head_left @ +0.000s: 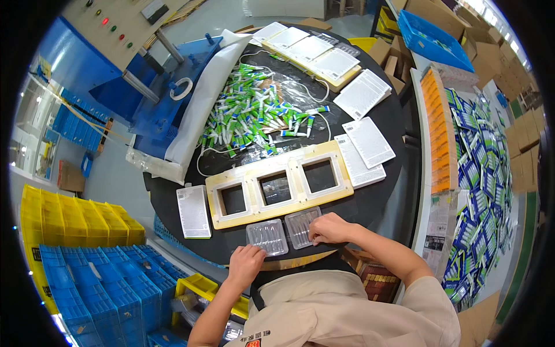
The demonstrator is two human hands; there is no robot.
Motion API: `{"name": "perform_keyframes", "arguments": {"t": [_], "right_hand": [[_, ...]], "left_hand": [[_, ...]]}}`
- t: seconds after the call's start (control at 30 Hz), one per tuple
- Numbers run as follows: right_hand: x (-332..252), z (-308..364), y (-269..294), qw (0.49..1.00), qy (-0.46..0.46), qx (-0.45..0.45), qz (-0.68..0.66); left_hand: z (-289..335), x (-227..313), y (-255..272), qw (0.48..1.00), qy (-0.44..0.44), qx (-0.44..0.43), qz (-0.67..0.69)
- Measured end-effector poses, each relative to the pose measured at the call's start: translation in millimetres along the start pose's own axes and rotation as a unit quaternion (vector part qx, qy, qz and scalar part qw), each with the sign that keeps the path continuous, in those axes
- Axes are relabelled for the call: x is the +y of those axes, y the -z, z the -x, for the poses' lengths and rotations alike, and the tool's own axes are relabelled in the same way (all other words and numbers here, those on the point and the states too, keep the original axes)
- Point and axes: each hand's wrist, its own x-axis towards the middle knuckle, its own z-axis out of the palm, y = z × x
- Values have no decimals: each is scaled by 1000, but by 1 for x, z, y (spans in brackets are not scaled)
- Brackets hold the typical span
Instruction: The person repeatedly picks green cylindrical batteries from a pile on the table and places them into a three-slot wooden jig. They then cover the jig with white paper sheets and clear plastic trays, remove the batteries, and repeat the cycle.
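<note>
Two clear plastic blister trays with moulded slots lie side by side at the near edge of the round black table. My left hand (247,264) has its fingers bent at the lower left corner of the left blister tray (267,236). At the right edge of the right blister tray (299,226), my right hand (330,228) is closed, its fingertips partly hidden. Just beyond the trays lies a pale yellow frame (252,203) with three square openings. Farther off is a heap of small green, white and blue tubes (254,113).
White printed cards (369,142) lie in stacks on the right, and another stack (193,211) on the left. A second frame (312,55) under cards is at the back. A blue press (173,95) stands left; blue crates (98,283) sit below. Packed blister cards (477,196) fill the right-hand table.
</note>
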Motion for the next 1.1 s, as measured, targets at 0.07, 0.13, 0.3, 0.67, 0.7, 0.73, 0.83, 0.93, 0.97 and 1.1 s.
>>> {"name": "perform_keyframes", "arguments": {"t": [0.07,0.13,0.3,0.67,0.7,0.73,0.83,0.93,0.97,1.1], "right_hand": [[-2,-2,-2,996,36,-6,79],[-12,-3,-8,981,60,-13,185],[-24,3,-14,962,99,-1,255],[-44,10,5,978,37,53,198],[-51,13,9,979,25,130,157],[-57,15,13,978,16,147,145],[-78,18,29,968,17,216,127],[-87,1,41,926,51,324,186],[-84,-12,43,908,48,352,222],[-49,-74,42,893,81,299,327]], "left_hand": [[-5,-2,15,998,21,58,7],[-12,-12,28,990,64,128,-3],[-53,-78,7,987,70,144,-1],[-46,-112,4,986,-3,-10,-167],[-49,-108,4,986,-17,10,-166],[-50,-107,4,985,-31,30,-164],[-51,-115,2,983,-34,4,-178],[-43,-133,1,985,-27,-33,-165],[-38,-138,1,988,-30,-36,-150],[-25,-144,-3,990,-21,-44,-132]]}}
